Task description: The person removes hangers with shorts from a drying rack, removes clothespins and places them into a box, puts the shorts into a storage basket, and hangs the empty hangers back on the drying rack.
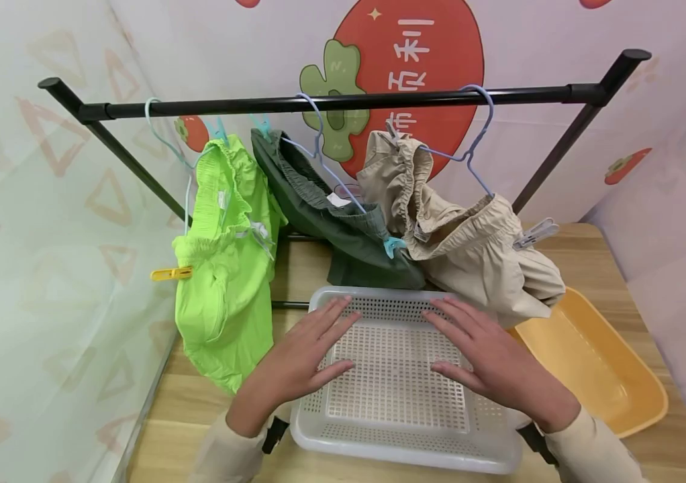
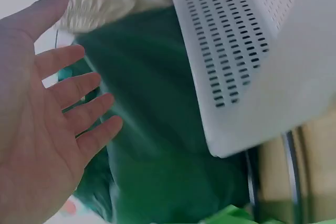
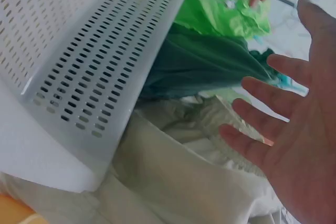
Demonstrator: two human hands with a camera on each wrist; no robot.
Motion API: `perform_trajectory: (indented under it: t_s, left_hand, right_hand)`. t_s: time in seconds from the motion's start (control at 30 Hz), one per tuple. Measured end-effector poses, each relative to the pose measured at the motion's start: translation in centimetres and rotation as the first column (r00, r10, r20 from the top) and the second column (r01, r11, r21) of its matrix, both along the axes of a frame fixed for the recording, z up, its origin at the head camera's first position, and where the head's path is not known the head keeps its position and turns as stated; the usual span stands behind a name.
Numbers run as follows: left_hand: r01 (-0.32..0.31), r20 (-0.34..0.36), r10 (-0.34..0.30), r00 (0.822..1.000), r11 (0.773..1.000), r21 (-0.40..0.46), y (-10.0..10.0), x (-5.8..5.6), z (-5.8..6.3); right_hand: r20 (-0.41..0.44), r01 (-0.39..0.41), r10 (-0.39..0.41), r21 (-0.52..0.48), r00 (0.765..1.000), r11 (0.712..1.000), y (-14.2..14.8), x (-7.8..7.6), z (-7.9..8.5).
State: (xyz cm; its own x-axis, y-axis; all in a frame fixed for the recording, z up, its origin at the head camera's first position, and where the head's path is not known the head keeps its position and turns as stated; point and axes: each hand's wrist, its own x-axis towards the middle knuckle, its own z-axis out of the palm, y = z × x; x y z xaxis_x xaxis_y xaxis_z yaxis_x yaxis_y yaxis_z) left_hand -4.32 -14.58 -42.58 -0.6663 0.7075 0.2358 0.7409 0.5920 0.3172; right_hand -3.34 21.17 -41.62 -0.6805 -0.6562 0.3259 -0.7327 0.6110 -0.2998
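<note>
L hand (image 1: 297, 359) is over the L part of the white basket (image 1: 403, 376), R hand (image 1: 488, 352) over the R part, both holding nothing. Fingers on each are spread w/ small gaps, thumbs apart from the rest; palms face roughly inward. Basket sits on the wood table (image 1: 188, 396), below & btwn the hands, just in front of the clothes. Three garments hang on hangers (image 1: 470, 154) from the black rack (image 1: 246, 106): lime shorts (image 1: 228, 282) at L, dark green pants (image 1: 331, 218) in the mid., beige shorts (image 1: 476, 248) at R. L wrist view has the dark green pants behind L fingers; R wrist view has the beige shorts near R fingers; can't tell re contact. Yellow peg (image 1: 172, 274) is on the lime shorts' L side, gray peg (image 1: 536, 233) on the beige shorts' R side. Orange tub (image 1: 597, 362) is R of basket, partly under the beige shorts.
</note>
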Motion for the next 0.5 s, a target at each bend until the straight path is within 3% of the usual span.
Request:
perform_trajectory:
  t_s: [0.13, 0.23, 0.37, 0.5]
  left_hand:
    - [-0.108, 0.073, 0.099, 0.992, 0.984, 0.143, -1.6, 1.0, -1.2]
    - [-0.214, 0.173, 0.180, 0.968, 0.955, 0.206, -2.6, 1.8, -2.4]
    - [-0.308, 0.314, 0.217, 0.924, 0.910, 0.277, -3.6, 2.8, -4.4]
    - [-0.370, 0.382, 0.231, 0.895, 0.862, 0.345, -4.2, 3.6, -6.5]
  right_hand:
    - [-0.091, 0.007, -0.016, -0.105, 0.996, 0.994, 0.4, 0.0, 0.9]
    - [-0.185, 0.014, -0.051, -0.194, 0.981, 0.981, 0.7, 0.1, 1.7]
    - [-0.318, 0.041, -0.145, -0.314, 0.937, 0.949, 1.2, 0.1, 2.8]
    - [-0.390, 0.098, -0.293, -0.447, 0.873, 0.889, 1.6, 0.1, 3.6]
